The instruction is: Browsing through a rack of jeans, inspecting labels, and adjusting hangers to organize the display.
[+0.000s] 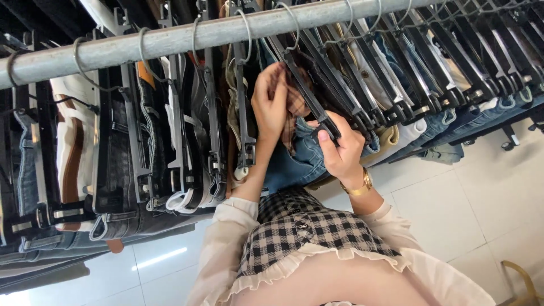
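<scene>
While the metal rail (187,35) carries a packed row of trousers on black clip hangers, both hands work just beneath its middle stretch. The right hand (340,148) pinches the clip end of one black hanger (309,93), thumb pressed on the clip and fingers curled behind it; that hanger's hook loops over the rail directly above. The left hand (271,105) is raised closer to the rail, its fingers closed lightly around a fold of brown checked fabric (294,107), holding it aside. Below both hands, further from the rail, hangs a pair of blue denim jeans (294,161), which seem to belong to the gripped hanger, though the clip's bite on the waistband is hidden by the thumb. To handle this well, I would judge that the thumb should squeeze squarely on the clip while the other hand keeps neighbouring cloth clear, since the hangers crowd tightly along the rail and a snagged garment could drag its neighbours sideways.
</scene>
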